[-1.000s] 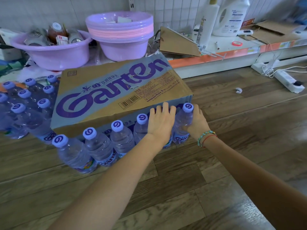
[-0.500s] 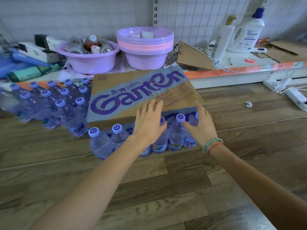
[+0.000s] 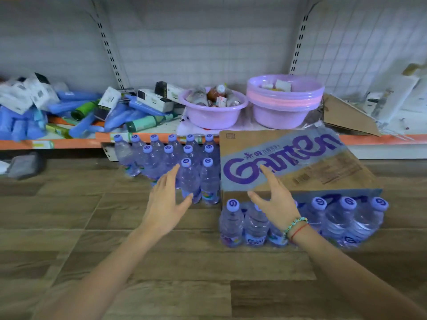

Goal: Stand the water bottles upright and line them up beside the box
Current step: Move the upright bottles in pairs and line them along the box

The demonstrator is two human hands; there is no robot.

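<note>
- On the shelf (image 3: 69, 144), far left: a heap of blue packets (image 3: 76, 112) and small white cartons (image 3: 25, 93).
- Floor (image 3: 161, 262), left of the box: a block of upright bottles (image 3: 171, 155) with purple caps, standing in rows against the shelf base.
- Left hand (image 3: 165, 202): held over the floor just before the nearest bottle of that block; fingers (image 3: 169, 175) straight and spread, thumb out, holding nothing.
- Centre shelf: two lilac basins (image 3: 213, 109), the right one a nested stack.
- Box (image 3: 298, 160): brown cardboard with purple lettering, on the floor, the bottle block close against its left side.
- Right hand (image 3: 275, 202): raised before the box's front left corner, fingers straight and apart, holding nothing; beaded bracelet (image 3: 295, 225) at the wrist.
- Front row (image 3: 323, 220): upright bottles lined along the box's near face, partly hidden by the right hand.
</note>
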